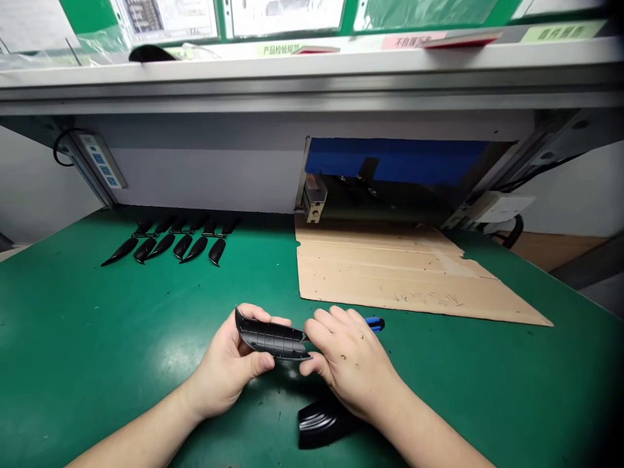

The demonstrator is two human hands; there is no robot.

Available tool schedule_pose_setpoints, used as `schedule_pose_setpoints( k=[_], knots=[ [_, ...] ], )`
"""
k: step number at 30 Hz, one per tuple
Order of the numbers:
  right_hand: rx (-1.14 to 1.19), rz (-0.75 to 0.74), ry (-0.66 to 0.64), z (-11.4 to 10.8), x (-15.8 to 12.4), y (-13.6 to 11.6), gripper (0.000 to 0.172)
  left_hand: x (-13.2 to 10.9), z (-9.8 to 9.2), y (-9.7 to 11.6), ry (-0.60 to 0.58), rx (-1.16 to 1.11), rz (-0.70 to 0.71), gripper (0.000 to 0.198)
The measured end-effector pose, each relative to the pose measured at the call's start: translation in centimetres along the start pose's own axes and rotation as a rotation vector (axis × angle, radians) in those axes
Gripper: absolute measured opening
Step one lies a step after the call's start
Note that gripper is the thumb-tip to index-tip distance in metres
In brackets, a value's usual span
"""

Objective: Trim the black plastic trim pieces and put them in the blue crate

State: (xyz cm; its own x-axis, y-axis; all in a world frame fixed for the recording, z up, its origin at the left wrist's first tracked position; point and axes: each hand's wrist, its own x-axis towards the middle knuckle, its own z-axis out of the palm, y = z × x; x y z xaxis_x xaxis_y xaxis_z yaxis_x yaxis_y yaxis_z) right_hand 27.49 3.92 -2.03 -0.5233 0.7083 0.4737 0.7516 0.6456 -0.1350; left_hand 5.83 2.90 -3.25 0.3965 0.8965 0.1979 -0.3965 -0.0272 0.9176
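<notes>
My left hand [231, 364] grips a black curved plastic shell [273, 339], its ribbed hollow side facing up. The thumb presses the near edge and the fingers wrap behind the far edge. At the shell's right end is my right hand [348, 354], closed round a tool with a blue-and-black handle [375, 324]. Only the handle's rear end sticks out past the knuckles; the working tip is mostly hidden by the fingers. Below the right wrist, a second glossy black shell part [322, 424] lies on the green tabletop [121, 364], partly covered by the forearm.
Several black blade-shaped parts [163, 244] lie in a row at the back left. A flat cardboard sheet [390, 266] covers the back right, before an opening with a metal block [314, 198]. A shelf [292, 91] spans above. A power strip [102, 161] is fixed at left.
</notes>
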Motion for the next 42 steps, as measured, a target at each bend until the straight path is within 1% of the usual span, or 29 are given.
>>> schedule_pose_setpoints(
  k=[9, 12, 17, 20, 23, 25, 27, 28, 29, 30, 32, 33, 34, 36, 37, 38, 40, 42],
  knots=[
    [-0.043, -0.058, 0.010, 0.3, -0.4, -0.3, 0.064, -0.3, -0.1, 0.4, -0.059, 0.087, 0.048, 0.035],
    [-0.037, -0.052, -0.036, 0.0, -0.4, -0.4, 0.061, -0.3, -0.2, 0.5, -0.063, 0.096, 0.059, 0.035],
    [0.025, -0.008, -0.161, -0.2, -0.4, -0.6, 0.055, -0.4, 0.0, 0.5, -0.055, 0.140, 0.078, 0.031],
    [0.194, -0.003, -0.198, -0.4, -0.4, -0.3, 0.056, -0.5, 0.2, 0.5, -0.054, 0.163, 0.094, 0.030],
    [0.493, 0.059, -0.265, -0.9, -0.5, 0.4, 0.055, -0.5, 0.6, 0.6, -0.037, 0.153, 0.102, 0.031],
    [0.655, 0.113, -0.239, -1.5, -0.6, 0.9, 0.055, -0.5, 0.8, 0.7, -0.021, 0.142, 0.105, 0.032],
    [0.733, 0.138, -0.162, -2.3, -0.6, 1.3, 0.053, -0.4, 0.9, 0.8, 0.000, 0.111, 0.096, 0.035],
    [0.729, 0.144, -0.146, -2.7, -0.6, 1.4, 0.050, -0.3, 0.9, 0.7, 0.016, 0.080, 0.086, 0.038],
    [0.696, 0.155, -0.163, -3.2, -0.6, 1.4, 0.046, -0.2, 0.9, 0.7, 0.042, 0.039, 0.071, 0.040],
    [0.639, 0.173, -0.214, -3.6, -0.7, 1.4, 0.039, -0.1, 0.9, 0.7, 0.080, -0.011, 0.048, 0.041],
    [0.502, 0.217, -0.372, -4.4, -1.1, 1.3, 0.031, 0.2, 1.0, 0.6, 0.178, -0.121, -0.018, 0.039],
    [0.436, 0.241, -0.448, -4.6, -1.4, 1.2, 0.034, 0.4, 1.1, 0.6, 0.238, -0.175, -0.056, 0.036],
    [0.378, 0.265, -0.511, -4.8, -1.7, 1.2, 0.041, 0.5, 1.1, 0.7, 0.303, -0.230, -0.089, 0.033],
    [0.276, 0.312, -0.592, -4.7, -2.3, 1.1, 0.055, 0.7, 1.1, 0.9, 0.429, -0.338, -0.123, 0.026],
    [0.231, 0.329, -0.615, -4.6, -2.6, 1.2, 0.057, 0.9, 1.0, 1.1, 0.479, -0.391, -0.131, 0.022],
    [0.201, 0.331, -0.627, -4.4, -2.7, 1.3, 0.053, 1.0, 0.8, 1.3, 0.518, -0.445, -0.136, 0.019],
    [0.205, 0.293, -0.620, -4.0, -2.8, 1.5, 0.037, 1.2, 0.4, 1.7, 0.570, -0.543, -0.157, 0.013],
    [0.272, 0.240, -0.581, -3.9, -2.6, 1.7, 0.025, 1.3, 0.1, 1.9, 0.588, -0.603, -0.188, 0.009]
  ],
)
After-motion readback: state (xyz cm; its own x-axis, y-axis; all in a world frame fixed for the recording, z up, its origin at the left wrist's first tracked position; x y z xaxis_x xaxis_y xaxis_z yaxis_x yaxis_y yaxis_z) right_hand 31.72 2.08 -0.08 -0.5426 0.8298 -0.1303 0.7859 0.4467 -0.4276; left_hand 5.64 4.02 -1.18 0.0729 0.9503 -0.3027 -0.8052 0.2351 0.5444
